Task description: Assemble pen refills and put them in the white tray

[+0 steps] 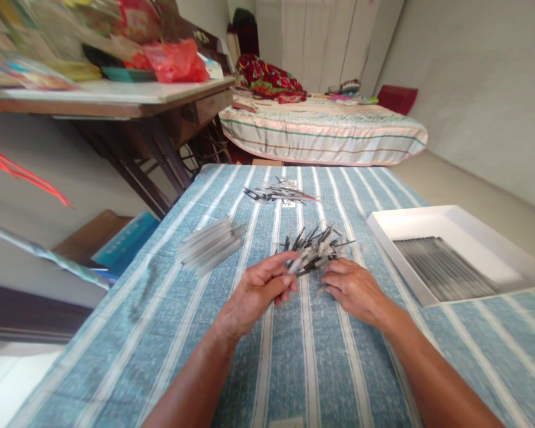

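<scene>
A loose heap of thin black and translucent plastic sticks lies on the striped cloth in front of me. My left hand is at the heap's left edge, thumb and fingers pinched around a translucent plastic stick. On the heap's right side, my right hand has its fingers curled in against the sticks; what they hold, if anything, is blurred. Left of the hands lies a bundle of translucent sticks, set side by side. Farther back is a smaller scattered pile of black and clear sticks.
To the right, an open white box holds a row of dark sticks. Blue striped cloth covers the work surface. A cluttered desk stands at the left, and a bed lies beyond.
</scene>
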`<state>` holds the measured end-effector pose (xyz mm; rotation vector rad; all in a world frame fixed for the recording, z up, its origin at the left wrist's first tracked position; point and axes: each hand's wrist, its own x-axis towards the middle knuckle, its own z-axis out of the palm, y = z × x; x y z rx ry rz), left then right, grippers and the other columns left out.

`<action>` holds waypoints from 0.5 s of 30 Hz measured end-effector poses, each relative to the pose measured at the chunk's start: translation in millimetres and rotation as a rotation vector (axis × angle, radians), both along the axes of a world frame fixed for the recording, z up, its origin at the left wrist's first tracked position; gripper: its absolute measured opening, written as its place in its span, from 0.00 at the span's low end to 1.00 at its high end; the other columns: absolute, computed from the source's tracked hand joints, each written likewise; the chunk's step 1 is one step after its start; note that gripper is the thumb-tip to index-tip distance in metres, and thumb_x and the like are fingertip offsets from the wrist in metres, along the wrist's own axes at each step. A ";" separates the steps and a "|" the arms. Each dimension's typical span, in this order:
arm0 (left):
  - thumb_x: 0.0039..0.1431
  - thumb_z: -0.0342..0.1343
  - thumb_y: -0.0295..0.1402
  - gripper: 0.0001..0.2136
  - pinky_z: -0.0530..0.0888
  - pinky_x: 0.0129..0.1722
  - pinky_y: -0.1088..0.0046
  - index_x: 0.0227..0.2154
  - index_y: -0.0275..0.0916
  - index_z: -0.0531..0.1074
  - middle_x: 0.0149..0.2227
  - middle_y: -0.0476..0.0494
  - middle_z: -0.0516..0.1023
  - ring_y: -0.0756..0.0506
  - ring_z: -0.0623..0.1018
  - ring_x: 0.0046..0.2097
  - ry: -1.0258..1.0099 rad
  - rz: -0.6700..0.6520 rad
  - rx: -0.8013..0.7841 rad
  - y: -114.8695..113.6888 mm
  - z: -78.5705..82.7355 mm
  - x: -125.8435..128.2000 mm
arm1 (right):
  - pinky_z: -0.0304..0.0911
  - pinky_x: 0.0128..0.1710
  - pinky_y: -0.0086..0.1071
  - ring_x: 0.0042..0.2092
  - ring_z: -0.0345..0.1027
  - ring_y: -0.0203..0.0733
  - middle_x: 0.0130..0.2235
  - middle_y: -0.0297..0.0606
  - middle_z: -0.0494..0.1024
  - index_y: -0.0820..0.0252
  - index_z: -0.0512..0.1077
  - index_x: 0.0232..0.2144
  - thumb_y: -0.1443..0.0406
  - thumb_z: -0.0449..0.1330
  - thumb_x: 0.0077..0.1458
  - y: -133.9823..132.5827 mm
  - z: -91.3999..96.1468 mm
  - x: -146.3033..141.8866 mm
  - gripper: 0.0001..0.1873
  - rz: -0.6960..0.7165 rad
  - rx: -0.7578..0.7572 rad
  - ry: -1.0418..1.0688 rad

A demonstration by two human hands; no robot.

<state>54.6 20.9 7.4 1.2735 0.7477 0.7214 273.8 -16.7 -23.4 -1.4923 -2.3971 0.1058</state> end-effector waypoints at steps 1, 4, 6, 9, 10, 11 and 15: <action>0.54 0.53 0.31 0.17 0.61 0.21 0.79 0.49 0.40 0.66 0.26 0.51 0.71 0.55 0.66 0.22 0.007 -0.011 0.004 -0.1 -0.6 -0.2 | 0.57 0.40 0.33 0.39 0.62 0.41 0.33 0.38 0.72 0.59 0.74 0.30 0.69 0.56 0.54 0.7 -0.2 1.7 0.07 -0.021 0.000 -0.006; 0.55 0.53 0.31 0.17 0.60 0.20 0.79 0.49 0.41 0.67 0.25 0.51 0.71 0.55 0.65 0.22 0.031 -0.044 0.011 -0.8 -1.7 -0.5 | 0.56 0.40 0.33 0.39 0.61 0.42 0.35 0.39 0.72 0.59 0.74 0.28 0.69 0.55 0.54 2.7 -0.9 7.5 0.08 -0.084 -0.013 -0.042; 0.55 0.53 0.31 0.17 0.59 0.19 0.79 0.49 0.41 0.68 0.24 0.51 0.70 0.55 0.64 0.21 0.046 -0.053 0.006 -1.7 -1.5 0.0 | 0.56 0.40 0.34 0.40 0.60 0.42 0.36 0.38 0.72 0.59 0.74 0.25 0.69 0.55 0.54 3.4 -1.1 8.7 0.09 -0.098 -0.041 -0.073; 0.54 0.53 0.30 0.17 0.59 0.19 0.79 0.48 0.40 0.69 0.23 0.52 0.70 0.55 0.64 0.20 0.063 -0.051 -0.004 -3.0 -0.3 1.0 | 0.55 0.40 0.34 0.41 0.60 0.43 0.38 0.39 0.71 0.59 0.74 0.22 0.68 0.56 0.53 3.4 -1.2 6.4 0.10 -0.102 -0.090 -0.110; 0.54 0.53 0.30 0.17 0.59 0.18 0.79 0.48 0.40 0.69 0.23 0.52 0.70 0.56 0.64 0.20 0.065 -0.052 -0.008 -3.3 0.1 1.2 | 0.55 0.40 0.35 0.42 0.60 0.44 0.39 0.39 0.71 0.59 0.74 0.22 0.68 0.56 0.53 3.3 -1.4 5.5 0.10 -0.102 -0.103 -0.116; 0.54 0.53 0.30 0.17 0.59 0.19 0.79 0.48 0.39 0.69 0.23 0.52 0.71 0.56 0.64 0.20 0.067 -0.054 -0.012 -3.5 0.3 1.3 | 0.55 0.40 0.35 0.42 0.60 0.44 0.39 0.40 0.71 0.59 0.74 0.21 0.68 0.56 0.53 3.2 -1.8 4.8 0.11 -0.101 -0.113 -0.117; 0.54 0.54 0.30 0.17 0.59 0.19 0.80 0.47 0.38 0.69 0.23 0.51 0.71 0.56 0.64 0.20 0.077 -0.072 -0.031 -3.5 -0.3 1.3 | 0.56 0.40 0.36 0.42 0.61 0.45 0.38 0.40 0.71 0.60 0.73 0.20 0.70 0.55 0.53 3.4 -3.4 4.7 0.12 -0.081 -0.119 -0.035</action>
